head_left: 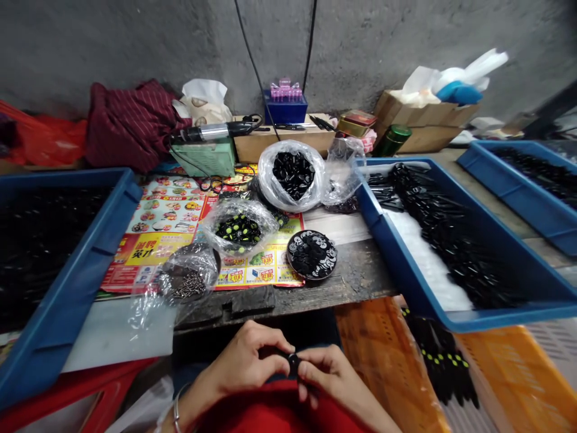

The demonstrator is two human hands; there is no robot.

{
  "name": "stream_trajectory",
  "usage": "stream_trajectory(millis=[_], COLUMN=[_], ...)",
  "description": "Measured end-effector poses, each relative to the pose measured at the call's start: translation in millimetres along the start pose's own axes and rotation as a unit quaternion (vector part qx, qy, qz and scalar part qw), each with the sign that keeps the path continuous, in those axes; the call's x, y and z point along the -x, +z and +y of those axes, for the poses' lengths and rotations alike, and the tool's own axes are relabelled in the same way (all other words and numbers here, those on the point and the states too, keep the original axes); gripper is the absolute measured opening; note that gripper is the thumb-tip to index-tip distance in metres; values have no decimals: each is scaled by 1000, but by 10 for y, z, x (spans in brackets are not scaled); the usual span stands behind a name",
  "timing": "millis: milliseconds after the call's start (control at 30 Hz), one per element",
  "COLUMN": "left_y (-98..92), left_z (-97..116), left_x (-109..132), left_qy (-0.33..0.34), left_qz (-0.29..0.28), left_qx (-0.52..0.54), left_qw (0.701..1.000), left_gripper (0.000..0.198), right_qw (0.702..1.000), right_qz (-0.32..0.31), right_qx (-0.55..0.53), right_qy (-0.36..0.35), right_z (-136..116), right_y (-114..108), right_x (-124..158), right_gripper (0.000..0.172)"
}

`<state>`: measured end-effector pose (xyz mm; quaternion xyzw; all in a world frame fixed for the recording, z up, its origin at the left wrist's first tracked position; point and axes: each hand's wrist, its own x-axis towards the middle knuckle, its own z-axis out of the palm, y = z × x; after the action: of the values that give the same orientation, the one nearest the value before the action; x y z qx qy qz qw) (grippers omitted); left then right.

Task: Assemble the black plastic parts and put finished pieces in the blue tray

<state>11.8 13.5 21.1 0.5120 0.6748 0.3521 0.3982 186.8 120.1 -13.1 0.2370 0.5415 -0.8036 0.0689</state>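
Here, a person's left hand (243,358) and right hand (327,376) close at the fingertips on a small black piece (294,362), pinching it between them just beyond the near edge of the desk (342,276), above a red garment (270,409). To the right, a blue tray (406,270) carries dense rows of black pieces on white padding; a second blue tray (509,180) beyond it and a third blue tray (85,240) at left also hold dark rows. A good stock of loose material sits on the desk: a plastic bag of black pieces (291,174), a bag of green-dotted pieces (238,228) and a bag of small metal parts (189,279). Black strips with green dots (444,361) lie in an orange crate (383,361) at lower right. The fingers hide most of the held piece, leaving its shape unclear, and the contents of the left tray are too dark to make out
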Motion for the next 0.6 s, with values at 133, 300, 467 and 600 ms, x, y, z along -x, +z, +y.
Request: stream_trajectory(millis=[133,300,467,600], left_y=[19,37,97,85], left_z=[10,54,35,59], left_x=[-5,1,12,4], left_qy=[31,38,29,49], left_qz=[2,-9,0,28], left_qx=[-10,-25,-30,-15], left_qw=[999,999,999,998], left_gripper=[15,15,19,18], right_qw=[1000,1000,997,992], right_qz=[5,10,58,88], right_qx=[15,21,-24,-68], right_qy=[-15,0,43,58], right_z=[-84,-59,24,-3], right_y=[-4,-31,-7,24], right_x=[-7,-44,-95,-78], right_gripper=[46,42,33,31])
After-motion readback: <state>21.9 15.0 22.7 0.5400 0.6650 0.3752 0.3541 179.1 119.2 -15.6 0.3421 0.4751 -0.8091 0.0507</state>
